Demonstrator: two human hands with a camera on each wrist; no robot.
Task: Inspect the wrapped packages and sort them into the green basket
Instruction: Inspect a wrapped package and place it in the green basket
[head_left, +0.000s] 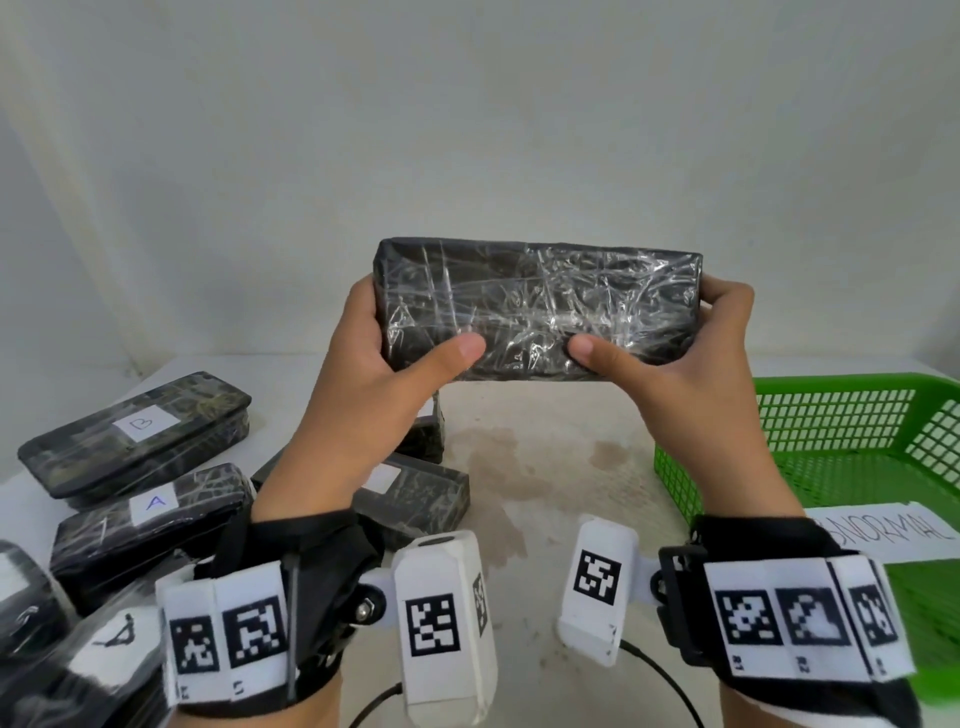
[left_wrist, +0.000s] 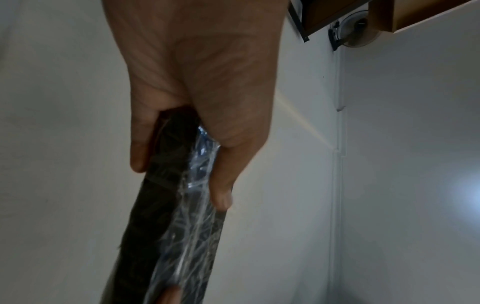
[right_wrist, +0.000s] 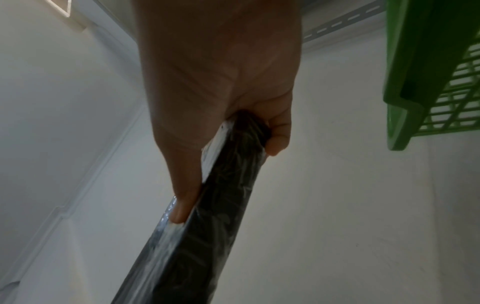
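Pale wall behind a stained white counter (head_left: 545, 415). Both hands, left hand (head_left: 363, 374) and right hand (head_left: 691, 364), grip a black film-wrapped package (head_left: 535, 306) by its ends, raised left of the green basket (head_left: 852, 457) (labelled packages (head_left: 140, 431) lie further left). Slick film could probably let it slip.

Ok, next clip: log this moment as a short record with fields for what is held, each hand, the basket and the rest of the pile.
held item: black package wrapped in clear film, raised above the table, blank face toward the camera
left hand: grips the package's left end, thumb on the near face
right hand: grips the right end, thumb on the near face
green basket: on the person's right, no package visible inside; paper label reading ABNORMAL
remaining packages: on the left, among them package B and package A
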